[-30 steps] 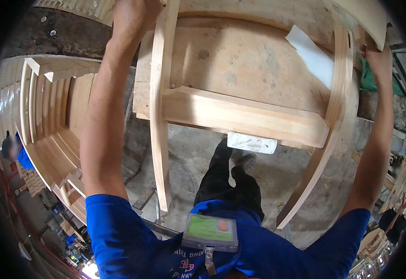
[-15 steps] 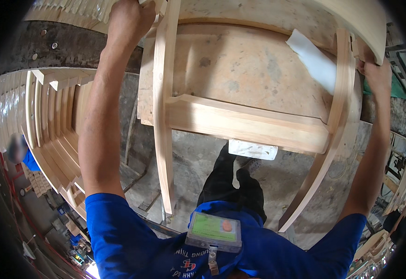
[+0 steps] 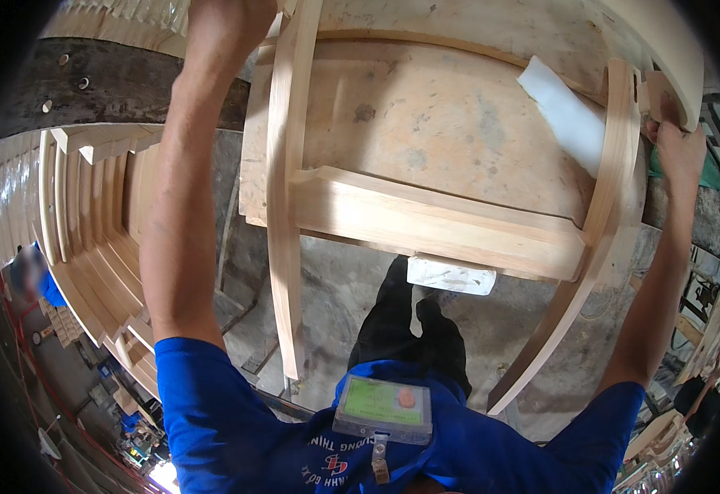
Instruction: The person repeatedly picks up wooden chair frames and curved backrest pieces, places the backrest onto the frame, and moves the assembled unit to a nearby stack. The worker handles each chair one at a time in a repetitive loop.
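Observation:
A pale wooden chair frame lies on a worn board (image 3: pixel 426 115) before me. Its left leg (image 3: pixel 286 198) and curved right leg (image 3: pixel 599 222) are joined by a wide cross rail (image 3: pixel 434 218). My left hand (image 3: pixel 236 20) is closed at the top of the left leg, partly cut off by the picture's edge, its fingers hidden. At the far right my right hand (image 3: pixel 677 152) is closed round a wooden part of the frame beside the right leg, just under a broad curved top piece (image 3: pixel 665 49). White foam (image 3: pixel 566 119) lies against the right leg's inner side.
A white block (image 3: pixel 451 274) sits at the board's near edge. On the left, several similar wooden frames (image 3: pixel 100 214) stand nested below a dark bolted beam (image 3: pixel 113 86). Green cloth (image 3: pixel 716 174) hangs beyond my right hand. Another person (image 3: pixel 39 276) is at far left.
My left hand has moved slightly up, farther out of the picture. My right hand sits a little lower and farther right. The chair frame has shifted slightly in view; both hands stay closed.

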A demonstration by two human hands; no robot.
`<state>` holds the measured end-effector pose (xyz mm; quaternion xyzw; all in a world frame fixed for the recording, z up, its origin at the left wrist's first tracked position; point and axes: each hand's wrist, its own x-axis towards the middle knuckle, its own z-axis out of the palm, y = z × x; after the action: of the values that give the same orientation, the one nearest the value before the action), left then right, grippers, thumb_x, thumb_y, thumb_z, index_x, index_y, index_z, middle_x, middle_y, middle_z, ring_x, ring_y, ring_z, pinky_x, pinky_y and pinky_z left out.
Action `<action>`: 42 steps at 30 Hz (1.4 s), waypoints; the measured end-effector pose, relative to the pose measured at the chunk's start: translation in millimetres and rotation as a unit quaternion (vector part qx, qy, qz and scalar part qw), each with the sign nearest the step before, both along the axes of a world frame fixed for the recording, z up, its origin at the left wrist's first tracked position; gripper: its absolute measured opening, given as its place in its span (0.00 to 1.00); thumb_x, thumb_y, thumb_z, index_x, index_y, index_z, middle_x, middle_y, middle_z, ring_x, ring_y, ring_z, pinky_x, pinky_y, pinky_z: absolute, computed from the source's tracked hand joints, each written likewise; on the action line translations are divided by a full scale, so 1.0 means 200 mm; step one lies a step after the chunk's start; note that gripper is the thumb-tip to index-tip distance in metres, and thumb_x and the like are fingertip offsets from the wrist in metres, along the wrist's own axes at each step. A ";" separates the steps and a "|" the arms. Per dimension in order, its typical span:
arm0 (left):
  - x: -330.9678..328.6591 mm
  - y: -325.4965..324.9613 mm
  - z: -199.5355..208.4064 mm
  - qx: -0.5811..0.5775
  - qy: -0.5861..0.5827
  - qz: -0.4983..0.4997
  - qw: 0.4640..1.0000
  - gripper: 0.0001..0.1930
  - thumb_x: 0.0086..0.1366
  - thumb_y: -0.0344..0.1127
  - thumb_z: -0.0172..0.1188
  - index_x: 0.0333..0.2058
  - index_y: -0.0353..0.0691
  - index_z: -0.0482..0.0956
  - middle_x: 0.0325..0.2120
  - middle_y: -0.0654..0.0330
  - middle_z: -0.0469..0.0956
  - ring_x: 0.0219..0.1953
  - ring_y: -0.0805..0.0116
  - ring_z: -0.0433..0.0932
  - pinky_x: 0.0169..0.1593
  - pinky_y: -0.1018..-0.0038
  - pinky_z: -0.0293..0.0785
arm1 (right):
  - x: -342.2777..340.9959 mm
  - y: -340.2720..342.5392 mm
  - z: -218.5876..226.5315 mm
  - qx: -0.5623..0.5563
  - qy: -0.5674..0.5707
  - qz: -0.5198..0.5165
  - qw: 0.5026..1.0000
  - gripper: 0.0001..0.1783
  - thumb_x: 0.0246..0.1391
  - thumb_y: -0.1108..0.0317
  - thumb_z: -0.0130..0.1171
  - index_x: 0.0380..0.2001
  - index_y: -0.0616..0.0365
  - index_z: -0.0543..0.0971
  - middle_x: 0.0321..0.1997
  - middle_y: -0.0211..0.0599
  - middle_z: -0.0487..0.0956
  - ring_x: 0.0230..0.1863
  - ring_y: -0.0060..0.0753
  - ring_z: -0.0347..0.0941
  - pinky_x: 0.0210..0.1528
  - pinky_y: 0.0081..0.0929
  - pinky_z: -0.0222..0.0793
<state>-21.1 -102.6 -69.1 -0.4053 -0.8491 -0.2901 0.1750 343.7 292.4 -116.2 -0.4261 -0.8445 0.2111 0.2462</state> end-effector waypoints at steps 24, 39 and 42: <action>0.02 0.05 -0.02 0.038 0.017 0.002 0.999 0.20 0.74 0.39 0.51 0.59 0.34 0.75 0.50 0.33 0.80 0.58 0.34 0.77 0.55 0.53 0.77 | -0.02 -0.05 0.01 -0.019 0.024 -0.019 0.999 0.31 0.66 0.44 0.61 0.44 0.70 0.82 0.28 0.39 0.83 0.30 0.26 0.79 0.36 0.27 0.74; 0.01 0.02 -0.09 0.034 0.067 -0.004 0.997 0.20 0.73 0.37 0.52 0.58 0.31 0.74 0.49 0.31 0.79 0.57 0.33 0.77 0.55 0.52 0.76 | -0.02 0.01 -0.08 0.003 0.016 -0.034 0.999 0.30 0.66 0.45 0.61 0.45 0.69 0.83 0.29 0.41 0.85 0.33 0.28 0.82 0.40 0.27 0.76; 0.04 0.02 -0.10 0.042 0.081 -0.016 0.996 0.20 0.73 0.37 0.50 0.58 0.31 0.74 0.49 0.32 0.79 0.56 0.33 0.77 0.56 0.52 0.76 | 0.01 -0.01 -0.11 0.033 0.019 -0.021 0.999 0.26 0.66 0.50 0.61 0.44 0.70 0.82 0.31 0.42 0.86 0.33 0.28 0.83 0.41 0.28 0.77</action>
<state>-13.0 -99.3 -89.1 -0.4333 -0.8126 -0.2946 0.2553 345.6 291.1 -137.5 -0.4310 -0.8372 0.1859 0.2807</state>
